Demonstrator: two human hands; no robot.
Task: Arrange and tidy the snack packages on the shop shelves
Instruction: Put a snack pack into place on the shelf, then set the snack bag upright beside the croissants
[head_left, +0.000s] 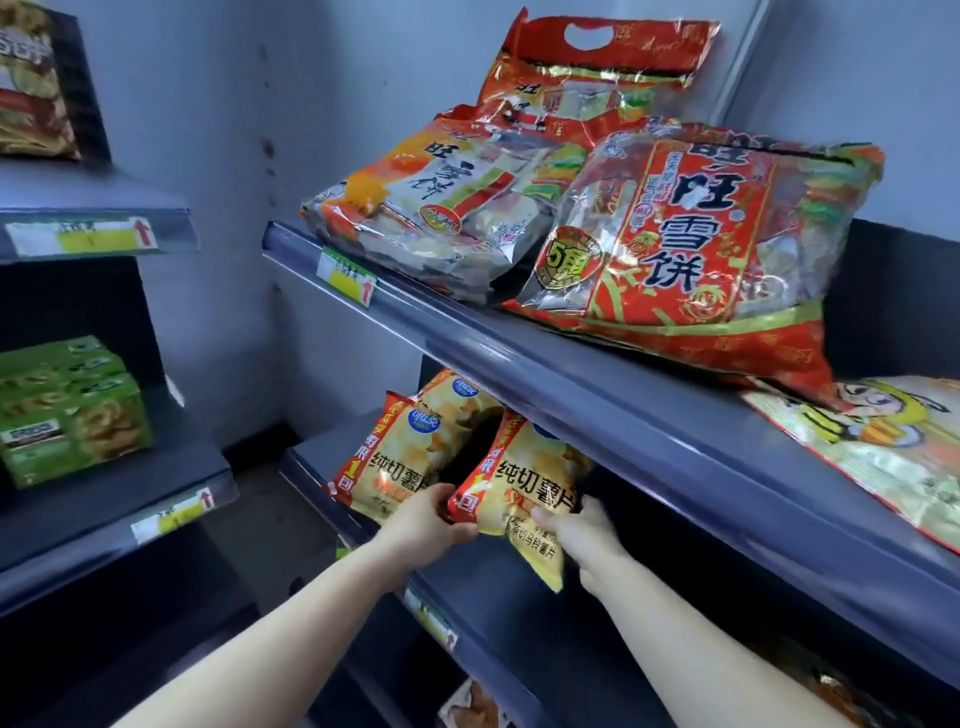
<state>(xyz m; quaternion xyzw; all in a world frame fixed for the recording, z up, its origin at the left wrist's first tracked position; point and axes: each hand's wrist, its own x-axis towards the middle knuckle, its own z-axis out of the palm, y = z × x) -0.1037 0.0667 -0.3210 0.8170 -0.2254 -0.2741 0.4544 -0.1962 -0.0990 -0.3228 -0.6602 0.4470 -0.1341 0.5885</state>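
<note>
Head view: both hands grip one yellow chip bag (524, 483) at the front of the lower shelf (498, 587). The left hand (431, 525) is closed on the bag's lower left corner; the right hand (582, 535) is closed on its lower right edge, thumb on the front face. A second yellow chip bag (400, 457) stands just beside it to the left. On the upper shelf (571, 384) lie a large red rice-cracker bag (696, 249), an orange rice-cracker bag (436, 202) and a red handled bag (597, 67) behind them.
</note>
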